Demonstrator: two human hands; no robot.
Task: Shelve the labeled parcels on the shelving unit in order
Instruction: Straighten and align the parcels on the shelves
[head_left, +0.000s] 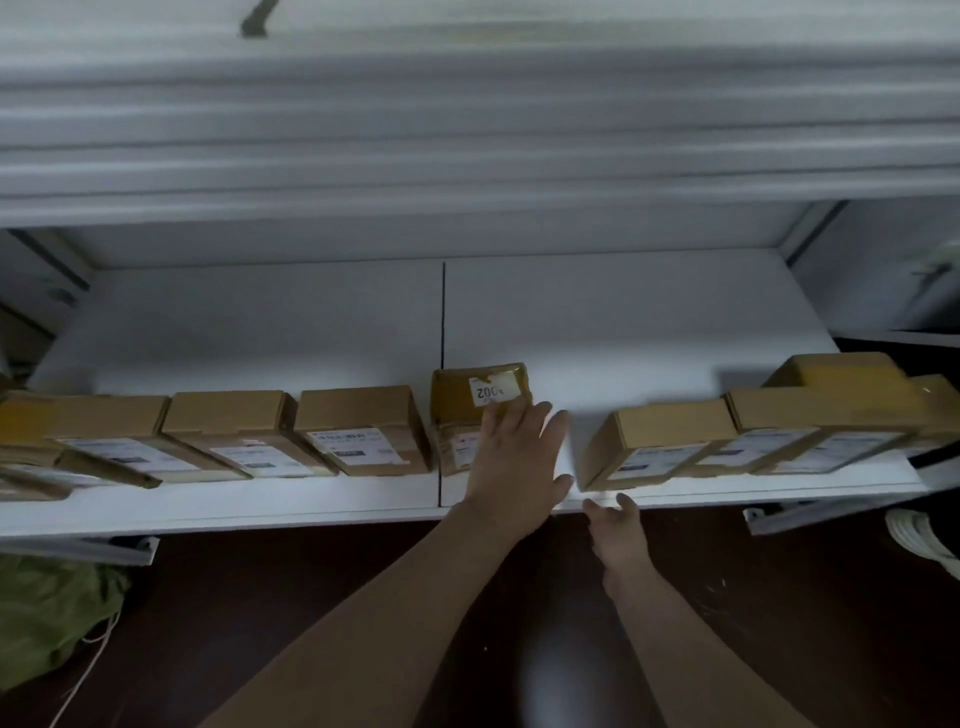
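Left hand (514, 457) flat, fingers spread; right hand (618, 525) loosely curled, holding nothing, just under the shelf (623, 322) edge. Left boxes (228, 431) and right boxes (753, 431) lined up, gap between. Taped parcel (480, 410) at gap's left side, left fingertips touching it. Judged mostly shelved; gap unfilled.

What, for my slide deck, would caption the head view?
Left hand touches a labelled parcel on the shelf; right hand hovers open.

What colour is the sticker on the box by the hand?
The small paper sticker is white with dark numbers; the head view shows it best.
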